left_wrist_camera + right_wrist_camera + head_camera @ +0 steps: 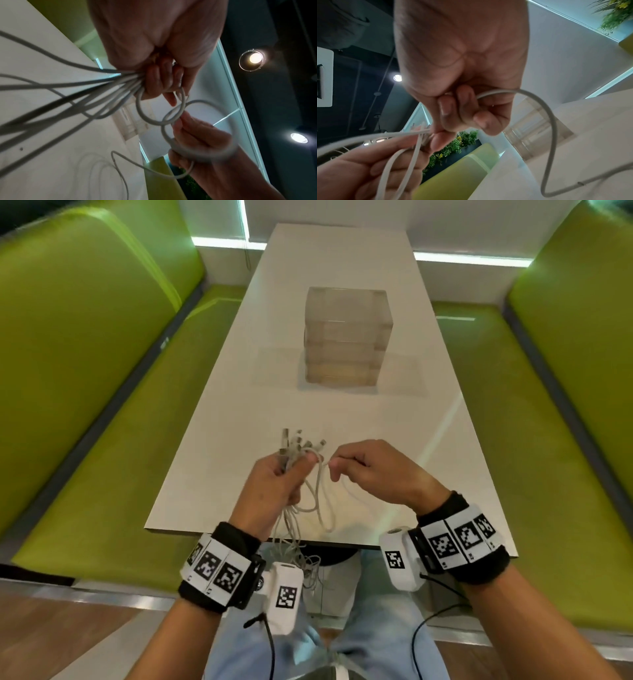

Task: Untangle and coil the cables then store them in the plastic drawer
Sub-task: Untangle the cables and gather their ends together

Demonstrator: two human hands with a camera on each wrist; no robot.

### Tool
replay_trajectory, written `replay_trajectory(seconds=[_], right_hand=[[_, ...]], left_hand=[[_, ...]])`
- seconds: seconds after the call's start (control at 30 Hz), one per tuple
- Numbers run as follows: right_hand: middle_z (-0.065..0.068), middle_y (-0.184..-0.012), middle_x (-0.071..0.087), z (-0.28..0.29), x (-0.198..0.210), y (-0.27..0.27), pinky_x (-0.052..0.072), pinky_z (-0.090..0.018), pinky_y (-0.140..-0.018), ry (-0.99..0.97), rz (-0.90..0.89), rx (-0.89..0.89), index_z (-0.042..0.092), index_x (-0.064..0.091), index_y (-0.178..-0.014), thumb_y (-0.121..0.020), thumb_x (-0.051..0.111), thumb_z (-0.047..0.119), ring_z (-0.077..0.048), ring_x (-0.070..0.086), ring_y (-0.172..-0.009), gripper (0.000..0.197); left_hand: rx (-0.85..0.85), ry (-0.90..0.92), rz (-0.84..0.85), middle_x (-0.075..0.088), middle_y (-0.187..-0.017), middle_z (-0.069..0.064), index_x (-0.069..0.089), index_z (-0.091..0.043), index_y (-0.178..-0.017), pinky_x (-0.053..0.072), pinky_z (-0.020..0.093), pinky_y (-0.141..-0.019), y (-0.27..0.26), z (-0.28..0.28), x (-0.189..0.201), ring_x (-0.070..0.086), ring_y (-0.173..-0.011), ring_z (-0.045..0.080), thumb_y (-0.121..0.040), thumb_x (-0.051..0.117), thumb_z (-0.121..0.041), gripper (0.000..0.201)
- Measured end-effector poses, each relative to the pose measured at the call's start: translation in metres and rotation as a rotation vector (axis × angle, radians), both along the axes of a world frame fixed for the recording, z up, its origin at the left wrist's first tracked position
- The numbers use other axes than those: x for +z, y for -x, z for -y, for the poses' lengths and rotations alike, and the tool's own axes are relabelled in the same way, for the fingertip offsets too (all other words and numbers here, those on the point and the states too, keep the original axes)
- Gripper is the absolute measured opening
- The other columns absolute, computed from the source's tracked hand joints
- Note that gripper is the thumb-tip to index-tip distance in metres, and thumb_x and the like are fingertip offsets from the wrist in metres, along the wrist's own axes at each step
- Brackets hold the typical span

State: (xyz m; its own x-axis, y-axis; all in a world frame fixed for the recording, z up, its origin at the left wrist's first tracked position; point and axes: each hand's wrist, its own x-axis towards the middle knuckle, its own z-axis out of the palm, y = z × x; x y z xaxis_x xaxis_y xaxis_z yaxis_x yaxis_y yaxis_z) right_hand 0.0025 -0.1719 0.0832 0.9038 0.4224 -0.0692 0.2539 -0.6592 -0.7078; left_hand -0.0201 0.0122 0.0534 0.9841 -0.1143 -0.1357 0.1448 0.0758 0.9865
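Observation:
My left hand (279, 481) grips a bundle of white cables (301, 450) above the near end of the white table (445, 474); several plug ends stick up past its fingers and loose strands hang over the table's front edge. In the left wrist view the bundle (102, 86) fans out from the curled fingers (159, 81). My right hand (370, 470) pinches one white strand (539, 102) just right of the bundle, with a loop (159, 116) between the two hands. The clear plastic drawer unit (347, 337) stands mid-table with its drawers closed.
Green padded benches (102, 371) run along both sides of the table. Bare tabletop lies between the hands and the drawer unit. My legs in light jeans (376, 652) are below the table's front edge. Marker bands and cameras sit on both wrists.

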Motion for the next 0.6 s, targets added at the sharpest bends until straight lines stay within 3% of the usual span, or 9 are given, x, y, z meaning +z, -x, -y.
replay_trajectory(seconds=[0.03, 0.1, 0.2, 0.27, 0.33, 0.4, 0.5, 0.53, 0.6], right_hand=[[0.024, -0.064, 0.061, 0.0, 0.0, -0.001, 0.046, -0.032, -0.073, 0.007, 0.026, -0.034, 0.028, 0.064, -0.07, -0.094, 0.049, 0.03, -0.001, 0.053, -0.065, 0.028], [0.02, -0.064, 0.062, -0.001, -0.002, -0.002, 0.048, -0.034, -0.07, 0.007, 0.066, -0.084, 0.026, 0.066, -0.072, -0.094, 0.05, 0.033, -0.004, 0.056, -0.064, 0.028], [0.016, -0.06, 0.059, -0.007, -0.004, 0.0, 0.04, -0.023, -0.062, -0.043, 0.093, -0.084, 0.023, 0.066, -0.072, -0.095, 0.05, 0.029, -0.004, 0.054, -0.06, 0.028], [0.021, -0.053, 0.055, -0.011, -0.004, 0.004, 0.035, -0.018, -0.058, -0.107, 0.067, -0.09, 0.024, 0.064, -0.072, -0.095, 0.051, 0.028, -0.001, 0.05, -0.055, 0.027], [0.018, -0.05, 0.052, -0.01, -0.003, 0.007, 0.035, -0.018, -0.057, -0.152, -0.009, -0.079, 0.019, 0.064, -0.075, -0.095, 0.051, 0.031, -0.001, 0.047, -0.051, 0.027], [0.011, -0.054, 0.051, -0.002, -0.004, 0.01, 0.039, -0.02, -0.059, -0.187, -0.114, -0.055, 0.016, 0.064, -0.082, -0.096, 0.049, 0.029, -0.002, 0.045, -0.051, 0.024], [0.007, -0.057, 0.055, 0.015, -0.013, 0.014, 0.044, -0.026, -0.071, -0.172, -0.164, -0.008, 0.024, 0.064, -0.089, -0.097, 0.046, 0.03, -0.007, 0.051, -0.06, 0.021], [0.008, -0.057, 0.055, 0.019, -0.017, 0.017, 0.045, -0.028, -0.073, -0.138, -0.18, 0.013, 0.027, 0.063, -0.09, -0.096, 0.045, 0.032, -0.007, 0.051, -0.061, 0.02], [0.01, -0.055, 0.048, 0.023, -0.02, 0.023, 0.042, -0.021, -0.068, -0.118, -0.25, 0.079, 0.023, 0.066, -0.094, -0.098, 0.045, 0.025, -0.005, 0.045, -0.056, 0.022]], left_hand=[[-0.035, -0.008, -0.004, 0.027, -0.05, -0.008, 0.062, 0.01, -0.091, 0.022, 0.023, -0.044, 0.002, 0.002, 0.001, 0.023, -0.045, 0.011, -0.085, 0.063, -0.029, 0.04], [-0.087, -0.035, 0.002, 0.028, -0.05, -0.008, 0.062, 0.009, -0.091, 0.025, 0.022, -0.045, 0.004, 0.002, 0.004, 0.024, -0.046, 0.011, -0.08, 0.065, -0.033, 0.044], [-0.095, -0.12, 0.047, 0.034, -0.052, -0.005, 0.069, -0.005, -0.085, 0.029, 0.02, -0.044, 0.005, 0.004, 0.008, 0.029, -0.045, 0.011, -0.083, 0.069, -0.025, 0.02], [-0.055, -0.134, 0.057, 0.035, -0.05, -0.005, 0.067, -0.005, -0.079, 0.029, 0.021, -0.043, 0.003, 0.005, 0.006, 0.03, -0.044, 0.011, -0.086, 0.068, -0.02, 0.017], [0.052, -0.046, 0.024, 0.034, -0.047, -0.009, 0.058, -0.008, -0.069, 0.027, 0.022, -0.042, -0.001, 0.001, 0.004, 0.028, -0.041, 0.009, -0.088, 0.064, -0.015, 0.021], [0.221, 0.167, -0.067, 0.034, -0.045, -0.011, 0.053, -0.015, -0.067, 0.025, 0.019, -0.039, -0.009, -0.011, 0.005, 0.026, -0.039, 0.005, -0.089, 0.061, -0.008, 0.024], [0.489, 0.406, -0.088, 0.031, -0.042, -0.013, 0.049, -0.018, -0.068, 0.021, 0.017, -0.036, -0.024, -0.043, 0.007, 0.024, -0.037, 0.003, -0.09, 0.056, -0.002, 0.028], [0.564, 0.436, -0.076, 0.03, -0.042, -0.013, 0.047, -0.017, -0.069, 0.021, 0.018, -0.036, -0.028, -0.053, 0.007, 0.024, -0.038, 0.004, -0.089, 0.056, -0.002, 0.027], [0.619, 0.411, -0.054, 0.03, -0.043, -0.012, 0.046, -0.017, -0.072, 0.021, 0.019, -0.038, -0.033, -0.066, 0.006, 0.024, -0.039, 0.005, -0.089, 0.057, -0.003, 0.024]])
